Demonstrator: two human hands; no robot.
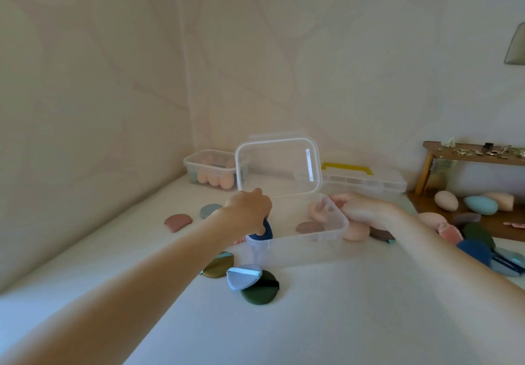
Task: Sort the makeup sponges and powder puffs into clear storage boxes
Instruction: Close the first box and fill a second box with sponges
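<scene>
Two hands are at the open clear box [295,239]: my left hand [247,210] pinches a dark blue puff [262,231] on edge just over the box's near-left corner, its long axis roughly upright, so the drop is straight down inside the wall. My right hand [362,208] is at the far right rim, curled around something pinkish; I cannot tell exactly what. Inside I count one mauve puff [309,227] and one peach sponge [318,211]. Loose near the left arm lie three puffs: olive [217,266], pale blue [241,276], dark green [261,291]. Two more sit further back. A second box [213,170] behind holds peach sponges.
</scene>
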